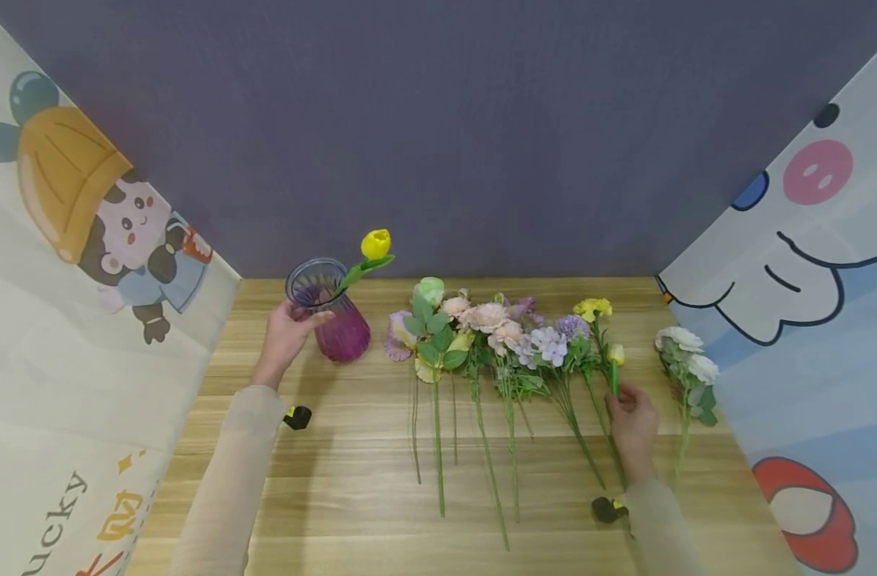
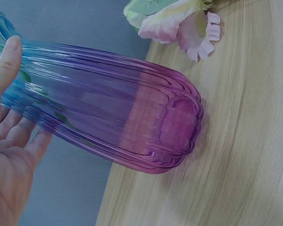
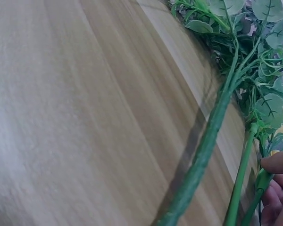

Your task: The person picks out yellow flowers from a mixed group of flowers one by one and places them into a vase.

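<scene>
My left hand point(image 1: 286, 338) grips the neck of a ribbed glass vase point(image 1: 343, 334), blue at the rim and magenta at the base. In the left wrist view the thumb and fingers of the left hand point(image 2: 12, 155) curl round the neck of the vase point(image 2: 104, 103). One yellow tulip point(image 1: 376, 244) leans out over the vase's right rim. At the right end of the row of flowers, my right hand point(image 1: 634, 420) pinches the green stem of another yellow tulip point(image 1: 615, 354). The right wrist view shows only part of the right hand point(image 3: 278, 181), beside green stems point(image 3: 203, 150).
Pink flowers point(image 1: 487, 318), lilac hydrangeas point(image 1: 549, 346) and yellow carnations point(image 1: 593, 308) lie among several stems on the wooden table point(image 1: 381, 512). White flowers point(image 1: 701, 368) lie farther right. Two small black objects point(image 1: 298, 417) rest near the forearms. A grey wall point(image 1: 438, 144) stands behind.
</scene>
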